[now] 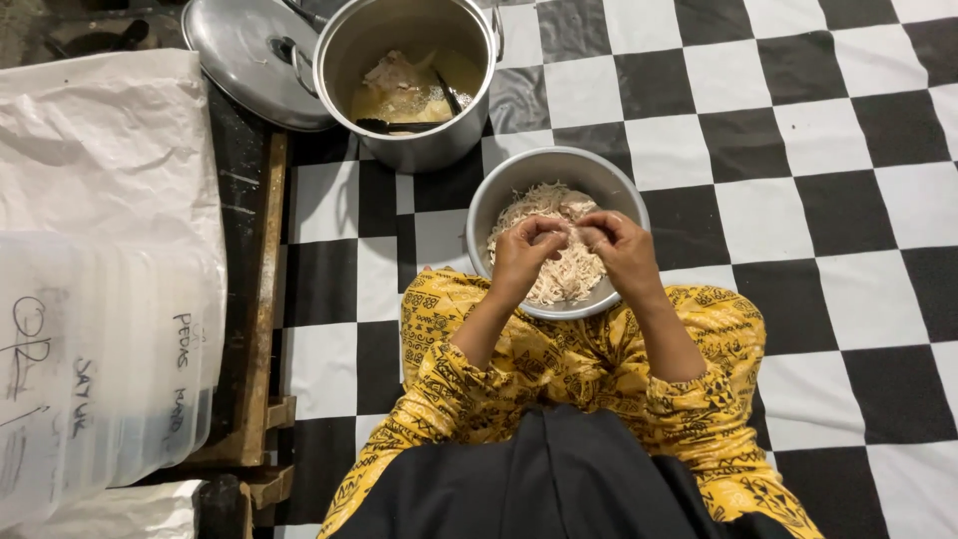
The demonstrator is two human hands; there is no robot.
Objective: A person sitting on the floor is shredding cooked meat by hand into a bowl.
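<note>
Both the left hand (524,252) and right hand (621,250) pinch a small piece of pale cooked chicken (577,236) between closed fingers, above the round metal bowl (499,195) of shredded meat (559,274). It looks soft, light, fibrous, probably greasy; best gripped at its ends.

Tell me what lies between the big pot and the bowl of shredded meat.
Head view: only bare checkered mat separates pot and bowl.

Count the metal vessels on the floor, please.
2: a tall pot with broth at top, beside its lid; a bowl of shredded meat under both hands.
</note>
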